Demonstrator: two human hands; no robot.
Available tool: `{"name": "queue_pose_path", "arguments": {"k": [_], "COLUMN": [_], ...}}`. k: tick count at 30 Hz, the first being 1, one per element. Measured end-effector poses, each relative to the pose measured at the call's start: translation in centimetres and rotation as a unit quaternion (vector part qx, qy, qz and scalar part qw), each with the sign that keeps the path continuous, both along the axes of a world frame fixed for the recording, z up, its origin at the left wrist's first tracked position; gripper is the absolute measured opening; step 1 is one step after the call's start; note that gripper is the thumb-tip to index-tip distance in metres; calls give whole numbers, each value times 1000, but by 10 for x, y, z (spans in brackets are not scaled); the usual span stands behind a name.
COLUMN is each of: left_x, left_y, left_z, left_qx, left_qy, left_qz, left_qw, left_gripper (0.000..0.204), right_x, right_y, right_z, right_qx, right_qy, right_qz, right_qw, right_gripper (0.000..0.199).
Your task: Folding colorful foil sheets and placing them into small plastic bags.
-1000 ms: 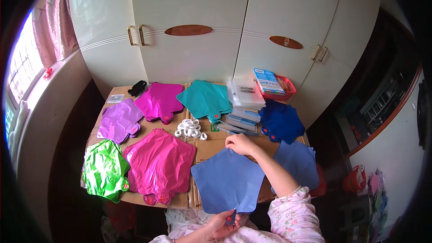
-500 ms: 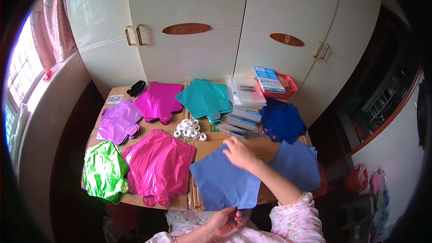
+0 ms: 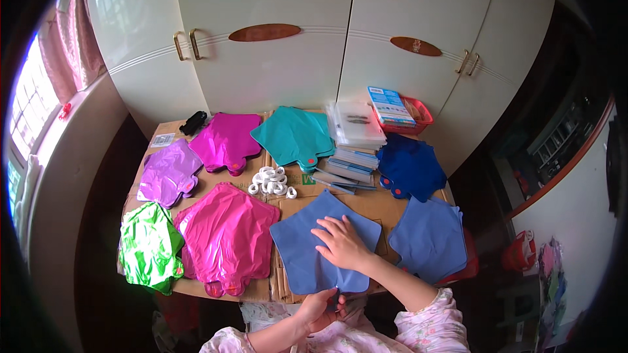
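Two hands work one blue balloon [image 3: 307, 248], which lies flat at the front middle of the cardboard-covered table [image 3: 386, 206].

Largest first: the table carries stacks of flat foil balloons. A pink stack [image 3: 226, 238] lies just left of the blue one, a green stack [image 3: 149, 245] at the far left edge, and a lighter blue stack [image 3: 428, 235] to the right. Purple [image 3: 169, 171], magenta [image 3: 226, 138], teal [image 3: 292, 134] and dark blue [image 3: 409, 165] stacks sit further back. These are near neighbours, so keep your strokes inside the blue outline.

Your right hand [image 3: 341, 243] rests open, palm down, fingers spread on the upper right of the balloon. Press from the centre outward, so that trapped air moves toward the neck rather than into a crease.

Your left hand [image 3: 320, 307] is closed in a pinch at the balloon's lower edge, by the neck; what else it holds, if anything, I cannot tell. Keep that pinch steady as an anchor, so the sheet does not slide.

Smallest: a cluster of white rings [image 3: 271, 182] lies just behind the balloon, apart from it.
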State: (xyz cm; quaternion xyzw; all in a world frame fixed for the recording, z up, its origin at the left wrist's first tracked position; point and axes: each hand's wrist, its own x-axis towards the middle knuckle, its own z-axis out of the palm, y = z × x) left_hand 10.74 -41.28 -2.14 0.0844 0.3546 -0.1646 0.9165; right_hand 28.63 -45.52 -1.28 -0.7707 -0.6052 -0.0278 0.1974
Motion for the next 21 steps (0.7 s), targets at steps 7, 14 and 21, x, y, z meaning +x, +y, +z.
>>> {"name": "queue_pose_path", "arguments": {"k": [7, 14, 21], "left_x": [1, -16, -5], "left_y": [3, 29, 90], "left_z": [2, 26, 22], "left_qx": [12, 58, 410], "left_qy": [-4, -34, -57], "left_qz": [-9, -32, -72], "left_qw": [1000, 997, 907], "left_gripper": [18, 32, 33], "right_x": [-1, -4, -4], "right_y": [0, 3, -1], "right_z": [-4, 1, 3], "right_qx": [12, 13, 2], "right_qy": [-40, -55, -55], "right_qz": [-18, -20, -27], "right_qw": [999, 998, 998], "right_gripper": [51, 53, 57]}}
